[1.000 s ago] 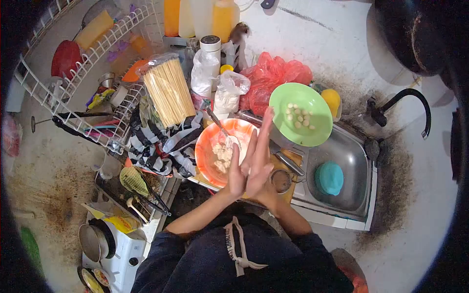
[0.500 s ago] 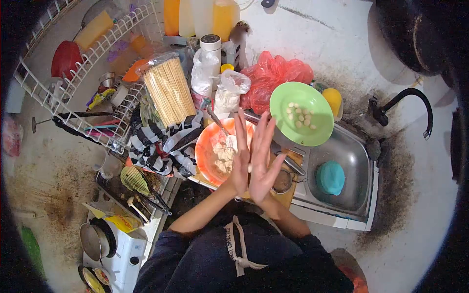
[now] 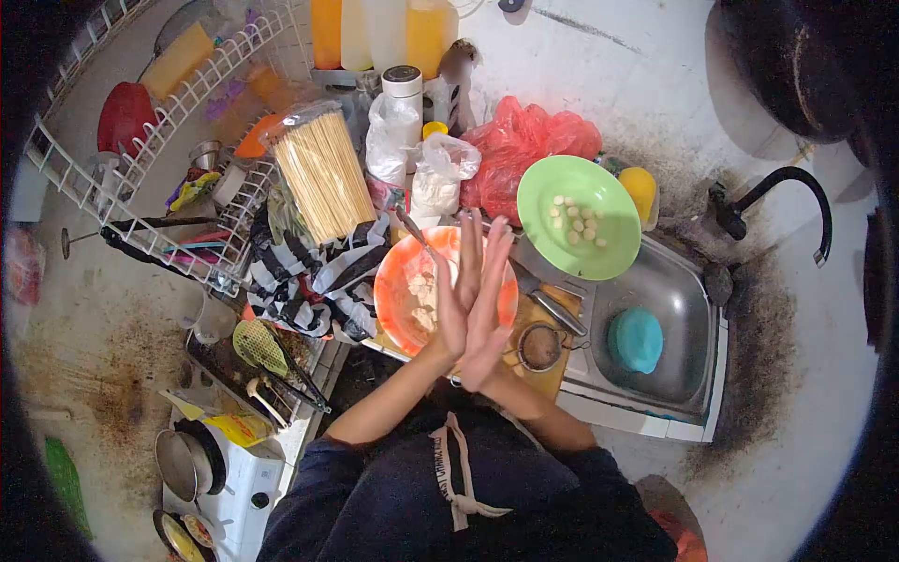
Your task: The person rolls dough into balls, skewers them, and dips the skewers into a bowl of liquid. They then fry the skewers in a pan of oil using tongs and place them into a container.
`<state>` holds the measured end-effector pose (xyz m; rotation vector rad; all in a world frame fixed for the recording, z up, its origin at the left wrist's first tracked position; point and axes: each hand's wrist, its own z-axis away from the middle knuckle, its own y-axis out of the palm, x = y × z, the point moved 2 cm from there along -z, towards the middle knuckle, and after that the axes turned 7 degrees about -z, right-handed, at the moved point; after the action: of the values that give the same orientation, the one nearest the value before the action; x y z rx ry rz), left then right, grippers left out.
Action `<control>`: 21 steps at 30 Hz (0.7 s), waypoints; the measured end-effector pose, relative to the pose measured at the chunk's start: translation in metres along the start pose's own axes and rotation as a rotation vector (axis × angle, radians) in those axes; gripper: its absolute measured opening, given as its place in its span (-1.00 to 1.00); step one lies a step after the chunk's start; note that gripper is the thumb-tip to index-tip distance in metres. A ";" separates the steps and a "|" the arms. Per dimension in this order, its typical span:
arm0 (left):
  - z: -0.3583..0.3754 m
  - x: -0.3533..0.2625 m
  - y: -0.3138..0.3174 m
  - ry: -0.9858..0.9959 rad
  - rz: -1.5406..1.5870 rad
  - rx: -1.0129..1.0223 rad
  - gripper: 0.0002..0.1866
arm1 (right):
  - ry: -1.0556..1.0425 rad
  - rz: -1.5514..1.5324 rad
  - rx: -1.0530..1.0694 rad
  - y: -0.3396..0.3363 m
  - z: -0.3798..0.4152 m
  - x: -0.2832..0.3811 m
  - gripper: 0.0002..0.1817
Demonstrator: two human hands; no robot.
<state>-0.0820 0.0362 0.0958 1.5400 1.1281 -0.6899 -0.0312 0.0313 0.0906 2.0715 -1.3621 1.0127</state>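
Note:
My left hand (image 3: 457,304) and my right hand (image 3: 487,328) are pressed palm to palm with fingers stretched out, over the right side of an orange-and-white bowl (image 3: 391,304). The small dough ball between the palms is hidden at this moment. Pale, lumpy dough (image 3: 424,302) lies in the bowl, and a spoon (image 3: 413,230) leans on its rim. Beyond my hands to the right, a green plate (image 3: 613,201) carries several small round dough balls (image 3: 575,225).
A round strainer (image 3: 540,347) and a metal-handled utensil (image 3: 559,312) lie by the steel sink (image 3: 674,365), which holds a turquoise bowl (image 3: 635,340). Behind stand a bag of flour-like powder (image 3: 437,183) and red plastic bags (image 3: 524,140). Skewers (image 3: 323,178) lie left; a stove (image 3: 245,478) is lower left.
My palms have come closer together, and the right hand has shifted left against the left one. The whitish dough ball seen between them is now covered. Plate and bowl stay put.

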 end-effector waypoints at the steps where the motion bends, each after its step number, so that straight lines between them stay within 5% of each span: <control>1: -0.004 -0.005 -0.002 0.034 0.072 -0.005 -0.27 | -0.100 -0.011 0.104 0.002 0.004 -0.002 -0.16; 7: -0.006 -0.006 -0.004 0.129 0.160 0.066 -0.22 | 0.108 0.239 0.033 -0.014 -0.018 -0.002 -0.15; 10: 0.007 0.010 0.009 -0.030 0.079 0.066 -0.22 | 0.145 0.061 -0.102 -0.019 -0.028 0.012 -0.15; 15: -0.009 -0.001 0.003 0.029 0.294 0.012 -0.22 | 0.140 0.395 -0.038 0.003 -0.008 0.007 -0.16; 17: -0.016 -0.009 0.001 0.062 0.397 -0.028 -0.23 | -0.193 0.305 0.135 -0.001 0.004 0.006 -0.13; 21: -0.020 -0.013 0.014 0.037 0.287 0.086 -0.21 | -0.011 0.282 -0.062 -0.033 -0.029 -0.010 -0.18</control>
<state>-0.0770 0.0513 0.1179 1.7513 0.8886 -0.5220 -0.0130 0.0713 0.1016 1.8776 -1.7035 1.0560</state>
